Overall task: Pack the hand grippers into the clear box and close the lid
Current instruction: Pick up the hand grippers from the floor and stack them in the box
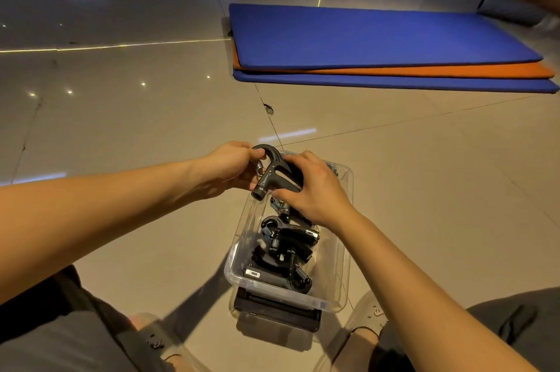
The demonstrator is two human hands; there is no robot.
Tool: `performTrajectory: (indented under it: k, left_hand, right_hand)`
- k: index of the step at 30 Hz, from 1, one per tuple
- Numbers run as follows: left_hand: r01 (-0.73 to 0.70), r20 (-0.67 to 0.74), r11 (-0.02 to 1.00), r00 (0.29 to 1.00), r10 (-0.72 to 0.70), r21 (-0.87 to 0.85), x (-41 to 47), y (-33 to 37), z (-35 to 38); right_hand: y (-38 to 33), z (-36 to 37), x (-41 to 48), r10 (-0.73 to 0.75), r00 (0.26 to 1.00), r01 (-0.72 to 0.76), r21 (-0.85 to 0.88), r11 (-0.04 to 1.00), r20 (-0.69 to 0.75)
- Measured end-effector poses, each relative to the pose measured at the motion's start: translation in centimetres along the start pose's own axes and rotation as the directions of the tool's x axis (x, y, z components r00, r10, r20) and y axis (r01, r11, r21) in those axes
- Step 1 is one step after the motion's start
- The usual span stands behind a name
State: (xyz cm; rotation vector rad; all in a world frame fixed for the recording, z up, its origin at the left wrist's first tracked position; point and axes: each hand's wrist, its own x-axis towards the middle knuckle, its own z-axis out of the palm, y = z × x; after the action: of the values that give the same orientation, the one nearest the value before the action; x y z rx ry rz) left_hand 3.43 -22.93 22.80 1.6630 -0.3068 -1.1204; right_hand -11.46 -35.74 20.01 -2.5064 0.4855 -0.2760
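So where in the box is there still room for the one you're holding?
The clear box is crowded along its left and near end, where hand grippers pile up. Bare room shows along the right wall and the far right corner, beyond the right hand. Both hands hold the black gripper over the far end.

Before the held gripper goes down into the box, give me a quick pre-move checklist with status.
1. Hold on the hand gripper: left hand and right hand both on it. Ok.
2. Position: above the far end of the clear box. Ok.
3. Box open: no lid on top. Ok.
4. Free space under it: packed grippers fill the near and middle part; the far end is hidden by the hands. Cannot tell.
5. Lid at hand: a dark flat piece lies under the box's near end; whether that is the lid, cannot tell.
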Motion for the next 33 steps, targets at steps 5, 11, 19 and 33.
performTrajectory:
  k: [5, 11, 19, 33]
  left_hand:
    - [0.063, 0.072, 0.997, 0.995, -0.066, 0.040, 0.4, -1.2, -0.7]
    - [-0.009, 0.036, 0.914, 0.999, -0.006, 0.406, 1.5, -3.6, -2.1]
    - [-0.271, 0.275, 0.196, 0.961, 0.007, 0.942, 1.9, -8.3, -3.0]
    - [-0.428, 0.428, -0.002, 0.903, 0.038, 0.904, 3.1, -10.3, -5.0]
  right_hand:
    - [0.6, -0.2, 0.0, -0.014, 0.996, 0.008, 0.067, 0.998, 0.088]
    - [2.3, 1.1, -0.1, 0.057, 0.988, -0.068, 0.076, 0.995, 0.141]
    - [6.6, 7.7, -0.5, 0.401, 0.888, -0.411, -0.003, 0.912, 0.226]
    - [9.9, 12.1, -1.2, 0.330, 0.880, -0.252, -0.254, 0.934, 0.342]
